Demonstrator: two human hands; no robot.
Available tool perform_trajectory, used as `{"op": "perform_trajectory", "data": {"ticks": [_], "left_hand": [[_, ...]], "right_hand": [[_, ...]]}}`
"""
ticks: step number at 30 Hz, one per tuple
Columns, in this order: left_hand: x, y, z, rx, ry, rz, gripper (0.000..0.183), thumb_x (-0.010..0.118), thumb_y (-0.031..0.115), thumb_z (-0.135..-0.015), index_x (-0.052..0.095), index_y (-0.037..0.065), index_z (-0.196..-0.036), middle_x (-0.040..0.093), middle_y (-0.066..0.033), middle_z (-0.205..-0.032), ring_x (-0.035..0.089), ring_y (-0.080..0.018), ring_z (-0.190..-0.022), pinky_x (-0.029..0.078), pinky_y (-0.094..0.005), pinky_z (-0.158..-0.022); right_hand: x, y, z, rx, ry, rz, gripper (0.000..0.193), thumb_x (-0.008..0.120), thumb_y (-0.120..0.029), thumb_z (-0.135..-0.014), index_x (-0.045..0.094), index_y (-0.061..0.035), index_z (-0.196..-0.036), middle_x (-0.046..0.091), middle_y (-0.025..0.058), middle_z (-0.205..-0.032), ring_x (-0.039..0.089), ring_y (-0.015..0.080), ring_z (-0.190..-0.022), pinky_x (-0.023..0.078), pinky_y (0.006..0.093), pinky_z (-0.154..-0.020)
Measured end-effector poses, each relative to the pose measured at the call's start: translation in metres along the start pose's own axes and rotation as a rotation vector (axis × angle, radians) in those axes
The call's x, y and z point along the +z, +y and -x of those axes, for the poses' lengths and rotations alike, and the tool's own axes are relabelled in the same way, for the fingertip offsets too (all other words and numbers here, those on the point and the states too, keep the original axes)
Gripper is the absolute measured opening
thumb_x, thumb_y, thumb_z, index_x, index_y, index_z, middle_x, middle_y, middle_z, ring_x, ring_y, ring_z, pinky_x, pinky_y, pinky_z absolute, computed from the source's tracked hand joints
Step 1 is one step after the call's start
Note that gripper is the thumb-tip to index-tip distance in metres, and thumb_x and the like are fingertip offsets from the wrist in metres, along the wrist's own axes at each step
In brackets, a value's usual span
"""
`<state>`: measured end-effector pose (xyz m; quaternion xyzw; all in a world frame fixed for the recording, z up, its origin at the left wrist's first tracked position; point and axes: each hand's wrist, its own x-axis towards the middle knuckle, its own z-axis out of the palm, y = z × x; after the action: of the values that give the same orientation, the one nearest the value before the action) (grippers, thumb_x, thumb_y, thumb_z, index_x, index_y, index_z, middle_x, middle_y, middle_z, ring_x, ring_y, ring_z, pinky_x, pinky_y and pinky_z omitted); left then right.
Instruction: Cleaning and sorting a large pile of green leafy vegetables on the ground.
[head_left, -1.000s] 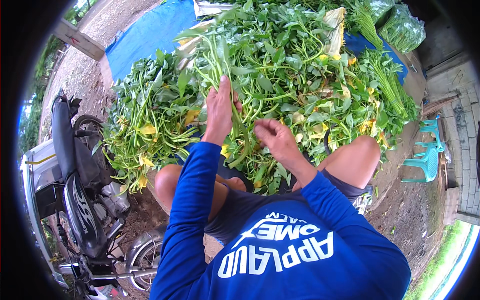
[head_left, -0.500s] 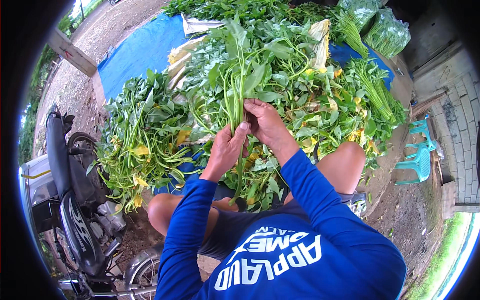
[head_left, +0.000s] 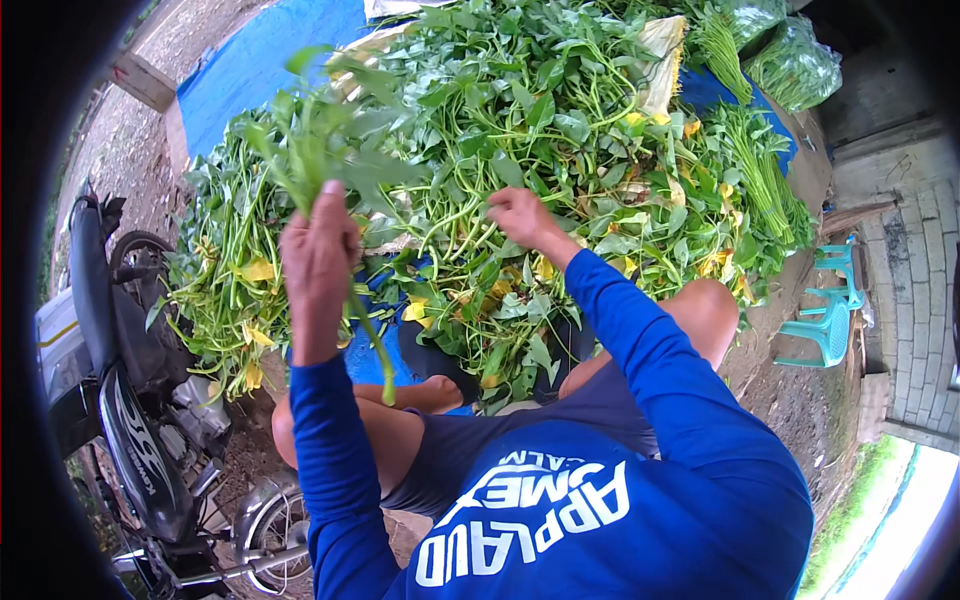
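Note:
My left hand (head_left: 320, 245) is closed round a small bunch of leafy green stems, seemingly water spinach (head_left: 300, 150), raised over the left part of the heap. Motion blurs its leaves, and one long stem end hangs below my fist. My right hand (head_left: 522, 217) is at the near middle of the large heap of loose greens (head_left: 540, 120), its fingers curled together. Whether anything is between those fingers I cannot make out. Another pile of stems (head_left: 225, 270) lies to the left, with yellow leaves among it.
A blue tarp (head_left: 270, 50) lies under the greens. Tied bundles (head_left: 755, 170) and filled clear plastic bags (head_left: 795, 65) are at the right and back right. A motorcycle (head_left: 150, 430) stands close on my left. Turquoise plastic chairs (head_left: 825, 335) are at the right, beside a block wall (head_left: 915, 290).
My hands have come apart. The left has carried the stem bunch left, while the right has moved slightly right, off the bunch and over the heap. The view has shifted a little.

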<state>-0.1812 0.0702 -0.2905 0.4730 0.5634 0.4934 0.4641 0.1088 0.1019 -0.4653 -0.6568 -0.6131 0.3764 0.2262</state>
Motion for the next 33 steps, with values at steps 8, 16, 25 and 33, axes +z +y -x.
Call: {"op": "perform_trajectory", "data": {"ticks": [8,16,25,33], "left_hand": [[-0.026,0.035,0.000,0.025,0.168,0.067,0.039,0.062,0.039,-0.106,0.054,0.014,-0.076,0.051,0.0025,-0.066,0.041,-0.0042,-0.053,0.029,-0.0219,-0.047],[-0.003,0.033,-0.013,-0.088,0.134,0.138,0.039,0.064,0.042,-0.105,0.057,0.013,-0.079,0.051,0.0043,-0.063,0.044,-0.0038,-0.052,0.031,-0.0215,-0.046],[0.006,0.031,-0.009,-0.107,0.064,0.173,0.039,0.064,0.041,-0.105,0.057,0.013,-0.079,0.052,0.0034,-0.064,0.045,-0.0048,-0.053,0.033,-0.0221,-0.047],[0.036,0.022,-0.002,-0.094,-0.071,0.210,0.040,0.063,0.040,-0.105,0.056,0.012,-0.077,0.054,0.0013,-0.066,0.044,-0.0051,-0.049,0.035,-0.0222,-0.044]], "right_hand": [[-0.064,0.085,-0.101,0.044,0.583,0.338,0.026,0.056,-0.022,-0.094,0.075,-0.0038,-0.097,0.076,0.0193,-0.098,0.070,0.0415,-0.094,0.055,0.0469,-0.089],[-0.071,0.087,-0.118,-0.052,0.261,0.806,0.022,0.062,-0.027,-0.098,0.073,-0.0178,-0.115,0.066,0.0107,-0.119,0.056,0.0348,-0.121,0.049,0.0527,-0.097],[-0.200,0.006,-0.053,-0.066,0.186,0.078,0.029,0.071,-0.025,-0.098,0.075,-0.0014,-0.114,0.075,0.0053,-0.098,0.066,0.0133,-0.088,0.052,0.0305,-0.082],[-0.210,-0.011,0.048,0.070,0.082,-0.608,0.022,0.073,-0.021,-0.098,0.075,-0.0024,-0.109,0.074,-0.0001,-0.092,0.057,0.0031,-0.070,0.044,0.0213,-0.061]]}}
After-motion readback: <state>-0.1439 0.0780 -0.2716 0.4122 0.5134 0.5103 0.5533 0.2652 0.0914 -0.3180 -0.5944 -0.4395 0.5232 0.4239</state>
